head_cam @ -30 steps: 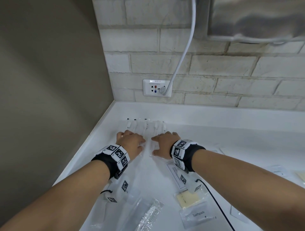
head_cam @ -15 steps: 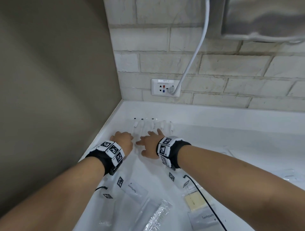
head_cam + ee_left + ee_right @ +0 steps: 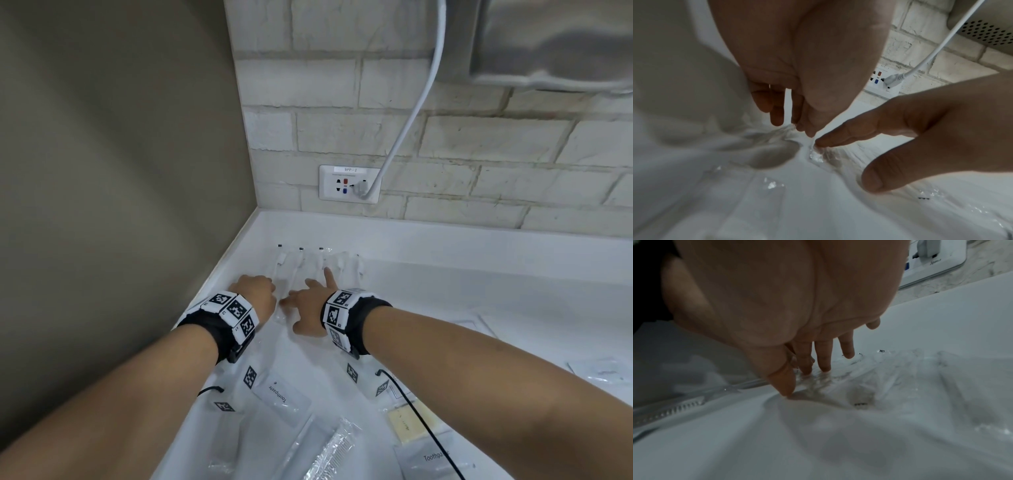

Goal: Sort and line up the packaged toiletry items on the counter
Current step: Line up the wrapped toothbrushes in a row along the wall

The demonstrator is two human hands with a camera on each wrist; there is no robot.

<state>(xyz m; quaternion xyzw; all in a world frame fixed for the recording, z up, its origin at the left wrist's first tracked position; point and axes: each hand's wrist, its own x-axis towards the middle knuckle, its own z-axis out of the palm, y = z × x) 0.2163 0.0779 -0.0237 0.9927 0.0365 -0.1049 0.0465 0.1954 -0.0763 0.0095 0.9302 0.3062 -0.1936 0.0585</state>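
Note:
Several clear-wrapped toothbrush packets (image 3: pixel 301 265) lie side by side in the back-left corner of the white counter (image 3: pixel 445 267). My left hand (image 3: pixel 260 287) is at the near ends of the leftmost packets, fingers pointing down and fingertips touching the crinkled wrapper (image 3: pixel 785 129). My right hand (image 3: pixel 308 291) lies just to its right, fingers spread and pressing flat on the packets (image 3: pixel 890 369), index finger pointing forward. In the left wrist view the right hand's fingertips (image 3: pixel 818 142) press the wrapper beside my left hand (image 3: pixel 793 126). In the right wrist view my right hand (image 3: pixel 812 374) holds nothing.
Nearer me lie a toothpaste packet (image 3: pixel 282 397), a wrapped comb (image 3: pixel 332 452), a yellow soap packet (image 3: pixel 407 421) and a second toothpaste packet (image 3: pixel 435 459). More flat packets (image 3: pixel 603 370) lie right. A beige wall (image 3: pixel 120 171) bounds the left; an outlet (image 3: pixel 349 185) with a white cable (image 3: pixel 411 126) sits behind.
My right hand has slid left over the packets toward my left hand and spread its fingers. My left hand has shifted slightly left, staying on the wrappers.

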